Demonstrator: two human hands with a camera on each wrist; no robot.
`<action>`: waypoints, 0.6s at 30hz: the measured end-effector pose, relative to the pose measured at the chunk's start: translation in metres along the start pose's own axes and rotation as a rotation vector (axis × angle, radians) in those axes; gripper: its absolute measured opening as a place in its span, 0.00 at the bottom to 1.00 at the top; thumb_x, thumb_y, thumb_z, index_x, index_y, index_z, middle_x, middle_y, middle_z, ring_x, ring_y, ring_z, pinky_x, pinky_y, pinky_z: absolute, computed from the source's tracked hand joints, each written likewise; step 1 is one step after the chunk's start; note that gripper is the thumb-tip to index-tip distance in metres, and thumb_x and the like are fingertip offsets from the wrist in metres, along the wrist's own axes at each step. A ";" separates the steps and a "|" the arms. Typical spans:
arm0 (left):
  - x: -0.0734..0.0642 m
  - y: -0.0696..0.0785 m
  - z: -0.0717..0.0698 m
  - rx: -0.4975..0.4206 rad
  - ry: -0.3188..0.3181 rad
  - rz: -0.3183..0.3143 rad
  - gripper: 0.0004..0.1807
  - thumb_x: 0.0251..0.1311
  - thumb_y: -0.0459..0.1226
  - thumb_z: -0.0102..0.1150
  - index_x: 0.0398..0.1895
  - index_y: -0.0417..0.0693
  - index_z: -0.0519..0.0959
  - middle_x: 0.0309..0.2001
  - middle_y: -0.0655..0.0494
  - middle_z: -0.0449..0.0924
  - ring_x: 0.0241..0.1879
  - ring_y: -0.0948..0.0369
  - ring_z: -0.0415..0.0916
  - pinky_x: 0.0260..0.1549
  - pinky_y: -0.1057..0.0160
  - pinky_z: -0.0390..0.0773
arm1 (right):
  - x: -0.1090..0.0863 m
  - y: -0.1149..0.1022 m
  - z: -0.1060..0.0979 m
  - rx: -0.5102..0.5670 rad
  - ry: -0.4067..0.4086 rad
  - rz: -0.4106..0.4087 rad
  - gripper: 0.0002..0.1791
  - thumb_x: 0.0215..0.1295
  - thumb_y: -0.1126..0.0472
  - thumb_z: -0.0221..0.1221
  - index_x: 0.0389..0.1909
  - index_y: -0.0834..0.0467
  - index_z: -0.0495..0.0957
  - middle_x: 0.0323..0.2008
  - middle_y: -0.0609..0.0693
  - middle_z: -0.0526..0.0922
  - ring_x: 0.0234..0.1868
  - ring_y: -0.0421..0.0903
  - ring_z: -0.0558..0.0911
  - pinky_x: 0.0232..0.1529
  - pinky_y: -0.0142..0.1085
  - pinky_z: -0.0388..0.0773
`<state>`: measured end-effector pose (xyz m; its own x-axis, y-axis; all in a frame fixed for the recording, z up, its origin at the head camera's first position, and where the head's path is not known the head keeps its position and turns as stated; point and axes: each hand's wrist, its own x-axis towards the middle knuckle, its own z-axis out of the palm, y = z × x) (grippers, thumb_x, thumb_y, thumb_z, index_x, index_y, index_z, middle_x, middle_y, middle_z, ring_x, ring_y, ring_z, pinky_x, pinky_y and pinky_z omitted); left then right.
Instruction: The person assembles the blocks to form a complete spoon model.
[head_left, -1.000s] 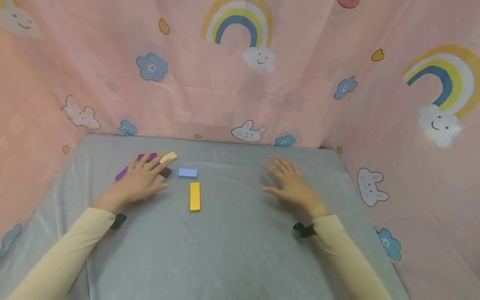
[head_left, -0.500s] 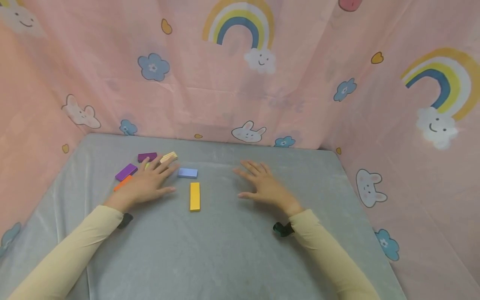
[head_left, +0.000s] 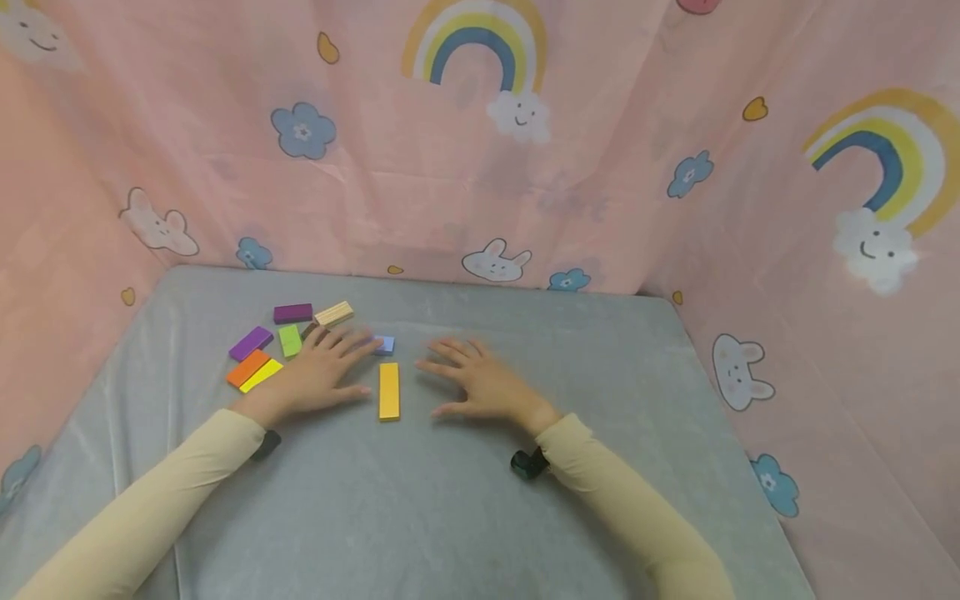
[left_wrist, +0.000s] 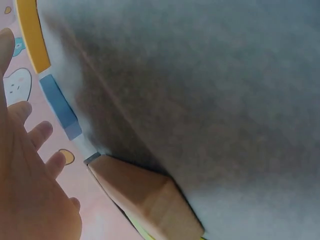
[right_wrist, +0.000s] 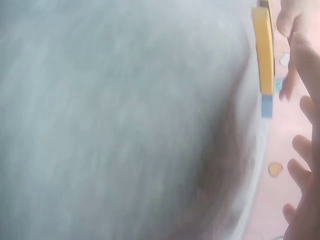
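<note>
My left hand (head_left: 318,375) hovers with spread fingers over the right part of a block group, partly covering a light-blue block (head_left: 386,345) and a dark brown block (head_left: 309,331). Between the two hands lies an amber block (head_left: 389,392), long side pointing away from me. My right hand (head_left: 480,383), fingers spread, is just right of it and holds nothing. In the left wrist view, a plain wooden block (left_wrist: 145,195) sits below the left hand (left_wrist: 30,175). The right wrist view has the amber block (right_wrist: 263,50) beyond the right hand (right_wrist: 305,200).
Left of the left hand lie blocks in dark purple (head_left: 293,313), ridged cream (head_left: 333,313), purple (head_left: 251,342), green (head_left: 290,341), orange (head_left: 248,367) and yellow (head_left: 261,376). The grey cloth-covered table (head_left: 450,517) meets a pink printed curtain (head_left: 360,208) behind and beside it.
My right hand has moved left across the table toward the amber block. The left hand has shifted right, uncovering the green, orange and yellow blocks and covering part of the light-blue one.
</note>
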<state>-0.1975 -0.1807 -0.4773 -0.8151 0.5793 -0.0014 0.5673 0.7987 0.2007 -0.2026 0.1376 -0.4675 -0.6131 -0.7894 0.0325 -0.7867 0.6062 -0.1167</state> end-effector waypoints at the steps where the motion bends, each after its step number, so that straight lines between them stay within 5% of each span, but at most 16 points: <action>1: 0.001 0.001 0.000 0.000 -0.004 -0.001 0.45 0.62 0.63 0.55 0.78 0.61 0.54 0.77 0.51 0.57 0.77 0.46 0.51 0.74 0.32 0.41 | 0.002 -0.002 0.001 0.012 -0.001 -0.005 0.45 0.60 0.27 0.55 0.76 0.37 0.56 0.78 0.47 0.57 0.79 0.49 0.55 0.77 0.62 0.50; 18: 0.005 0.001 -0.002 -0.059 -0.046 0.022 0.50 0.54 0.66 0.61 0.76 0.53 0.59 0.74 0.46 0.61 0.74 0.46 0.58 0.73 0.37 0.55 | 0.036 -0.020 0.016 0.146 0.011 0.001 0.49 0.57 0.29 0.61 0.75 0.49 0.61 0.75 0.48 0.64 0.75 0.46 0.65 0.77 0.50 0.57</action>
<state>-0.2012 -0.1770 -0.4753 -0.7957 0.6043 -0.0412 0.5757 0.7758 0.2583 -0.2082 0.0952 -0.4798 -0.6149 -0.7874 0.0427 -0.7678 0.5855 -0.2600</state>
